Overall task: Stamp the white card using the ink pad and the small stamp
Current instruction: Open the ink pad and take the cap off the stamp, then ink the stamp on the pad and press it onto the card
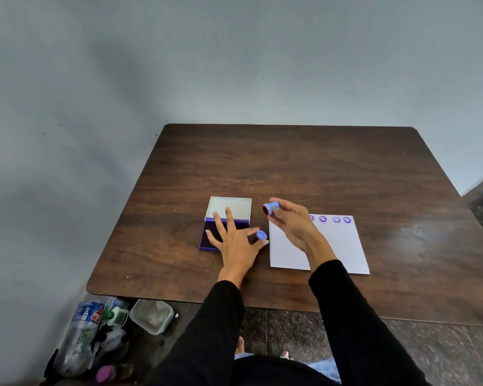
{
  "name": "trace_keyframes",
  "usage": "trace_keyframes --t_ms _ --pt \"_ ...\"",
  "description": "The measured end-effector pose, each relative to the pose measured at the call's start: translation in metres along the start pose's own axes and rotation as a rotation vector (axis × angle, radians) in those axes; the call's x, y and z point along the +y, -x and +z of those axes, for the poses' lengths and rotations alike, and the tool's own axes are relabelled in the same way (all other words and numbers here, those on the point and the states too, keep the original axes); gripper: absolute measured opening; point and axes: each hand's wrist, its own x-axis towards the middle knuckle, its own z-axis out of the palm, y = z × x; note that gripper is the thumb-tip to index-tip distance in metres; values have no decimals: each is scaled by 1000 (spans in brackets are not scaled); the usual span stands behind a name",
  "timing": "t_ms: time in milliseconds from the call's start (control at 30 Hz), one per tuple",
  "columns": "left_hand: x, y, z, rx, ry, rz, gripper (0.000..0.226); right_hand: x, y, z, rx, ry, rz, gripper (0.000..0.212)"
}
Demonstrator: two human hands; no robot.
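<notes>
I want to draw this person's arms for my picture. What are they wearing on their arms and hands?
Both arms wear long black sleeves that end at the wrists. The left sleeve and the right sleeve look plain, with no markings that show. The left hand and the right hand are bare: no gloves, and no rings, watch or bracelets that I can see.

A dark wooden table [290,162] stands against a grey wall [179,51]. Floor clutter lies well below-left of the fingers: plastic bottle [83,324], clear container [151,316], perhaps a purple lid [105,374].
</notes>
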Motion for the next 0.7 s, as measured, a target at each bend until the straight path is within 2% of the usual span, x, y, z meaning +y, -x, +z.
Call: trace_keyframes --t_ms 67,167,400,533,633,700 --pt "-2 1 6 -2 -24 24 34 -3 0 -1 -32 -213 62 30" --pt "-3 2 10 1 -39 46 36 -4 2 -2 -71 -403 89 27" --pt "-6 8 9 -29 32 63 48 -5 4 0 -74 -553 103 25" --pt "-13 11 1 83 87 47 73 -4 5 1 -64 -661 125 19" --pt "-21 14 -6 224 137 24 74 -4 5 4 -47 -794 164 11" --pt "-30 13 -10 238 129 -18 82 -4 6 7 -25 -871 183 10"
